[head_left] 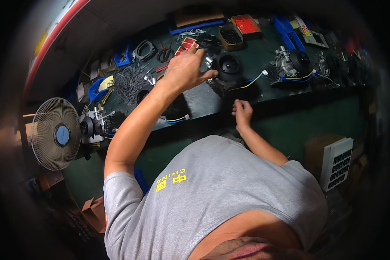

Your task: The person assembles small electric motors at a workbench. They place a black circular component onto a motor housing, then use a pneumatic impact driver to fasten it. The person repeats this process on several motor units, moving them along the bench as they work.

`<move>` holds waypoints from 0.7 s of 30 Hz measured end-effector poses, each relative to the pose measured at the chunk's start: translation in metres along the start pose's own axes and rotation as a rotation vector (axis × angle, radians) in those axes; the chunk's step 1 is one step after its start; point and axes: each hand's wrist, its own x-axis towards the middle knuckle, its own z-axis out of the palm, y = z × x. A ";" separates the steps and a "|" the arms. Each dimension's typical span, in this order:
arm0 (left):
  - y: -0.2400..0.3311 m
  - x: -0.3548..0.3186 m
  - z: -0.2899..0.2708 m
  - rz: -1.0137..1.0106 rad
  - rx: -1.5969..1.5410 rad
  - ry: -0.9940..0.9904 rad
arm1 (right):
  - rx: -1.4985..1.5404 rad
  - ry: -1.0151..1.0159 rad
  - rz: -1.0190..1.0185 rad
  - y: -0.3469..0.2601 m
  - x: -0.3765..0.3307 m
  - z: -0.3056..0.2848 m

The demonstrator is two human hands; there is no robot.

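My left hand (186, 69) reaches across the workbench, its thumb apart from the fingers. Its fingertips are at a small red-and-yellow tray (187, 44); nothing shows in its grasp. Just right of this hand stands a motor-like unit (228, 66) with a round black fan housing and metal cylinders. A yellow wire (249, 84) with a white connector runs from it along the bench. My right hand (242, 113) is by the bench's front edge, fingers curled together; whatever they hold is too small to tell. Below my left forearm, another black round housing (142, 94) is partly hidden.
More such units stand right (292, 64) and far left (93, 125). Thin grey pieces (130, 82), scissors (165, 55) and blue bins (100, 89) lie left. Boxes of red parts (245, 25) and black parts (230, 36) stand behind. A desk fan (47, 138) is left.
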 end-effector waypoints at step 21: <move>0.011 0.039 -0.031 0.115 0.088 -0.016 | -0.023 -0.303 -0.325 -0.040 0.103 0.005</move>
